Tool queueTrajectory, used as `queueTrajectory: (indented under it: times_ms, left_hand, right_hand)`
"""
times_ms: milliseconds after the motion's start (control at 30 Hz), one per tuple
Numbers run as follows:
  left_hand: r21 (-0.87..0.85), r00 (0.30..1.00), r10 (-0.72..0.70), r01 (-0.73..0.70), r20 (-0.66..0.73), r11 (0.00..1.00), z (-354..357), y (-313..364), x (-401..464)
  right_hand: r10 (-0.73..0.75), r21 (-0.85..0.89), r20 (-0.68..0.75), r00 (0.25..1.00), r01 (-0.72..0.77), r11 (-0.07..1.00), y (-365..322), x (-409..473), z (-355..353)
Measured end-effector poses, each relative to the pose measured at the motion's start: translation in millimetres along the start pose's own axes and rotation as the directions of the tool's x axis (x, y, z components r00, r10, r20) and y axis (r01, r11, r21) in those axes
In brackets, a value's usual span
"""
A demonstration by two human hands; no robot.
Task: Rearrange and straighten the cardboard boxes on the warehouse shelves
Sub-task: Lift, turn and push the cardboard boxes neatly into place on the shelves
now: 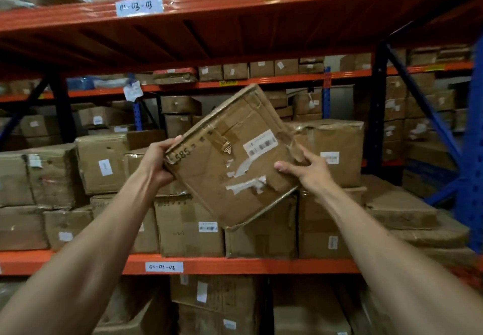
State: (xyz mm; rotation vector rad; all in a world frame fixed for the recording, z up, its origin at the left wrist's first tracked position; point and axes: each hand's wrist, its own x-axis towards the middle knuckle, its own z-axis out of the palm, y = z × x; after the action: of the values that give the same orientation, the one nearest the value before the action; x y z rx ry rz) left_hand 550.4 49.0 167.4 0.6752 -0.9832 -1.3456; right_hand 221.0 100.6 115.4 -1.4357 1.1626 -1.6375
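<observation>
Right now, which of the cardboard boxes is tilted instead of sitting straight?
The box marked 585, held up in front of the shelf by the left hand and right hand. It is rotated onto a corner; the stacked boxes behind lie roughly level.

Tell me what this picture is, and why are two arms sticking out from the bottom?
The camera sits on a person's head, so you see their own arms reaching forward. The left hand and the right hand hold a battered cardboard box, tilted, with a barcode label on it. Their fingers grip its edges. Behind it is an orange warehouse shelf stacked with more taped cardboard boxes. A paper tag on the shelf reads 01-02-03.
</observation>
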Motion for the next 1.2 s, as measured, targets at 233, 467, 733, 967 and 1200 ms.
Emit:
queueTrajectory:
  times_ms: [233, 467, 733, 967, 1200]
  left_hand:
    - [0.374, 0.997, -0.071, 0.059, 0.02, 0.925, 34.4, 16.1, 36.5]
    - [0.554, 0.94, 0.317, -0.332, 0.125, 0.763, 76.9, -24.1, 77.3]
    - [0.76, 0.77, 0.497, -0.582, 0.4, 0.29, 61.4, -40.0, 105.0]
    - [0.884, 0.878, 0.28, -0.44, 0.388, 0.156, 69.1, -22.7, 155.5]
    - [0.901, 0.918, 0.173, -0.388, 0.357, 0.196, 62.6, -19.1, 195.6]
  right_hand:
    - [0.234, 0.384, -0.175, 0.956, -0.152, 0.911, 95.2, -16.6, 28.1]
    - [0.232, 0.401, -0.262, 0.937, -0.113, 0.909, 123.6, 2.7, 20.9]
    - [-0.207, -0.505, -0.194, 0.959, 0.083, 0.859, 126.3, 50.2, 9.4]
    - [-0.362, -0.865, -0.119, 0.925, 0.083, 0.495, 127.8, 82.9, 22.4]
    - [-0.264, -0.904, -0.064, 0.962, 0.056, 0.425, 133.0, 112.5, 30.4]
